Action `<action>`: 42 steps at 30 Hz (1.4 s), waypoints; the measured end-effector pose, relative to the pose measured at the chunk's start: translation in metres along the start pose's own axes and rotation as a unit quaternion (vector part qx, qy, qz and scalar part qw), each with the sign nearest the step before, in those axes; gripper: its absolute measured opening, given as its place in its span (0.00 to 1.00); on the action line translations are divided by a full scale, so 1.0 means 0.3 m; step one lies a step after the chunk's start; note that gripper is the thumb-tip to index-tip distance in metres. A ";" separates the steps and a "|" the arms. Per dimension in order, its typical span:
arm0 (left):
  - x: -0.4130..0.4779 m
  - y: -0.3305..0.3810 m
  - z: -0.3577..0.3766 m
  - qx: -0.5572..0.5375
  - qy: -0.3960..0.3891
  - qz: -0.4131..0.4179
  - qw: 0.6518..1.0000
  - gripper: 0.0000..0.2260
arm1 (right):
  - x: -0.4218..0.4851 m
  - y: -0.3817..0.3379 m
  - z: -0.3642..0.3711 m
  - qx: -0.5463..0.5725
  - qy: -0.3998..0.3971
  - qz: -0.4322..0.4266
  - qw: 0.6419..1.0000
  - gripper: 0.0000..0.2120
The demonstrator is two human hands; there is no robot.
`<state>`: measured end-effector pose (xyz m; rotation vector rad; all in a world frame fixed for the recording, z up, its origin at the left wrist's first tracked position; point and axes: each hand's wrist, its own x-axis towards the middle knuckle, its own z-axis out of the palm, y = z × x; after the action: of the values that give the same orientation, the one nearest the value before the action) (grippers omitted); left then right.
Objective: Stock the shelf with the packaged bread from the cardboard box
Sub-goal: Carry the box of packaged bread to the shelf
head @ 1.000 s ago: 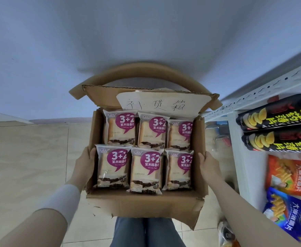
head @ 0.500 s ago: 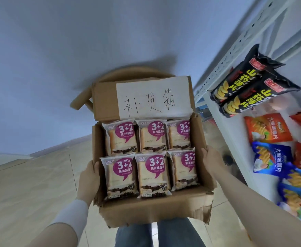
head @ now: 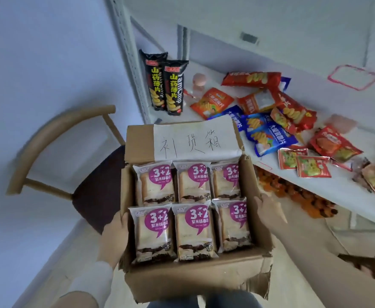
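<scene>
Both hands [head: 113, 236] [head: 268, 210] apart, fingers curled.

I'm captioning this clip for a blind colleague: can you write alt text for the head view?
Two hands, left hand and right hand, hold an open cardboard box by its sides, with six bread packs in two rows inside. A white shelf strewn with snack bags is at right, a wooden chair behind.

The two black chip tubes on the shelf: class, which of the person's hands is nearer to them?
Right, by a small margin. The right hand grips the box's right wall, below and right of the black tubes; the left hand grips the left wall, lower down.
</scene>
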<state>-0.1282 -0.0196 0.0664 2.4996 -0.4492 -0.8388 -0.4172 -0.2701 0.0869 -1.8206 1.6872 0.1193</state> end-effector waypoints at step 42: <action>-1.454 1.758 2.848 0.405 -0.398 0.568 0.596 0.15 | -0.460 2.614 -0.460 0.436 0.344 0.656 0.512 0.15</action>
<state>-1.0807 -0.5456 -0.0537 1.4367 -2.8302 -1.1812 -1.2112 -0.1940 -0.0434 0.5296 2.5338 -0.7860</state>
